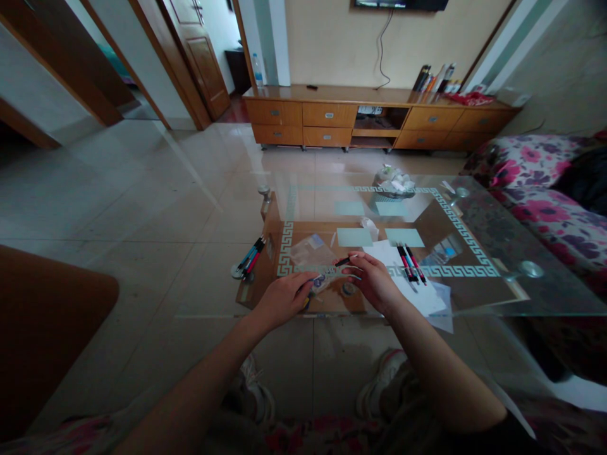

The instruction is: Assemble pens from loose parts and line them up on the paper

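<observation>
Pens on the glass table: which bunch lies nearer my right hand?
The right bunch, just right of your right hand, overlapping the white paper; the other bunch lies left of your left hand.

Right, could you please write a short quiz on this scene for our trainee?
1. True or false: the right hand holds a short dark piece in its fingers.
2. What lies directly under the pens to the right of that hand?
3. Fill in the blank: a long wooden ____ with drawers stands along the wall, below the screen.

Key:
1. True.
2. White paper.
3. Cabinet.
</observation>
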Demonstrator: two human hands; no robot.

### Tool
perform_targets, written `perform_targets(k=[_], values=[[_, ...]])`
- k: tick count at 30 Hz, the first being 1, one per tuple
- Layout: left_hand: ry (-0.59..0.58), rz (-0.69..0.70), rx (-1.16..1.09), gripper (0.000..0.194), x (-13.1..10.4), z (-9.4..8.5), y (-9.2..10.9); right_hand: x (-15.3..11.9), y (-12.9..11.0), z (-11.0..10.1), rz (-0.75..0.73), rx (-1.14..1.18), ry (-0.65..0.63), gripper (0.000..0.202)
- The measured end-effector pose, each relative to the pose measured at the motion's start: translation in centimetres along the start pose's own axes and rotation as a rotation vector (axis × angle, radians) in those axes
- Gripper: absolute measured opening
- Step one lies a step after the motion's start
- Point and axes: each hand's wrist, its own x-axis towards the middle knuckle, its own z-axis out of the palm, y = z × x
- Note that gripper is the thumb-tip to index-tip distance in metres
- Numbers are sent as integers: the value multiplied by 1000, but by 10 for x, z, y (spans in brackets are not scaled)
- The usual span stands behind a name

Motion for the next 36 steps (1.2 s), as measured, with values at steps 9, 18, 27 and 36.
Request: perform_targets(k=[9, 18, 27, 36], values=[[11, -103, -284, 32, 3, 7, 10, 6, 16, 6, -25, 24, -98, 11], [-18, -161, -502, 35, 5, 10, 16, 0, 25, 15, -81, -170, -174, 28], [-18, -288, -611, 36, 4, 13, 12, 7, 24, 7, -174, -47, 1, 21], [-18, -335, -810, 43, 7, 13, 16, 0, 30, 18, -5, -26, -107, 33]])
